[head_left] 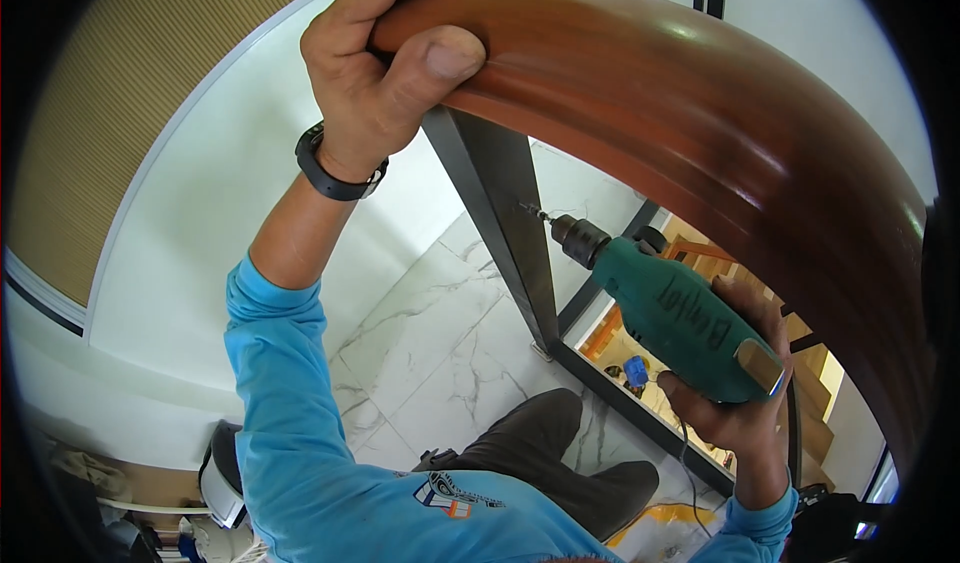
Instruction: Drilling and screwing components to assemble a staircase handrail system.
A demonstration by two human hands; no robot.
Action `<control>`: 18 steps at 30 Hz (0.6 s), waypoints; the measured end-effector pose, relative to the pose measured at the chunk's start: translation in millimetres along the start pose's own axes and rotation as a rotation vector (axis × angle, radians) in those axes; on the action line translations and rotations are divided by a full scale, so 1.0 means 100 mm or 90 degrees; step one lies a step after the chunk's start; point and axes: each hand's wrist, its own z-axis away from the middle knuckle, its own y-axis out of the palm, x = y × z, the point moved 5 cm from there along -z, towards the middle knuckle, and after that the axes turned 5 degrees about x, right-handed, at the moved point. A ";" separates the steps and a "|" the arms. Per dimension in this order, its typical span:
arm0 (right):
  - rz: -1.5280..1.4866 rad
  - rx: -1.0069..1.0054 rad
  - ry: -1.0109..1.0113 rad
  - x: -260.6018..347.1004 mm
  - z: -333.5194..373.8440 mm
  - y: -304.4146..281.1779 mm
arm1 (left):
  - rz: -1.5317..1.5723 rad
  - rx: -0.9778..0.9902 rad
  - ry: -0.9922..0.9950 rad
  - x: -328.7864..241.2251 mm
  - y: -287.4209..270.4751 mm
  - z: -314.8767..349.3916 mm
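Note:
A green power drill (672, 308) is held in my right hand (735, 418), its fingers wrapped round the body. The bit at its dark chuck points left and meets, or nearly meets, the side of a dark metal post (505, 218). My left hand (385, 73) grips the end of a glossy reddish-brown wooden handrail (690, 93), thumb on the near side and fingers over the top. The post stands beneath the rail, close to its end. From the drill a thin cable hangs down past my right forearm.
White marbled tiles (430, 313) cover the floor, with a dark metal frame edge (640, 423) along it. Past that edge, a lower level with wooden stairs (815, 413) shows. A pale wall (240, 193) curves at the left. Several items lie at the lower left.

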 end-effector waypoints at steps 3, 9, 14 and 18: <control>0.495 0.111 -0.199 0.14 0.03 0.14 | 0.004 -0.006 -0.008 0.01 0.00 0.01; 0.081 -0.004 -0.079 -0.02 -0.01 0.12 | -0.003 -0.014 -0.020 0.00 0.00 0.00; 0.241 -0.032 -0.255 0.06 0.02 0.18 | 0.010 -0.022 -0.029 0.01 0.00 0.00; 0.130 -0.045 -0.151 -0.02 -0.05 0.19 | -0.023 0.010 0.012 0.03 -0.02 -0.01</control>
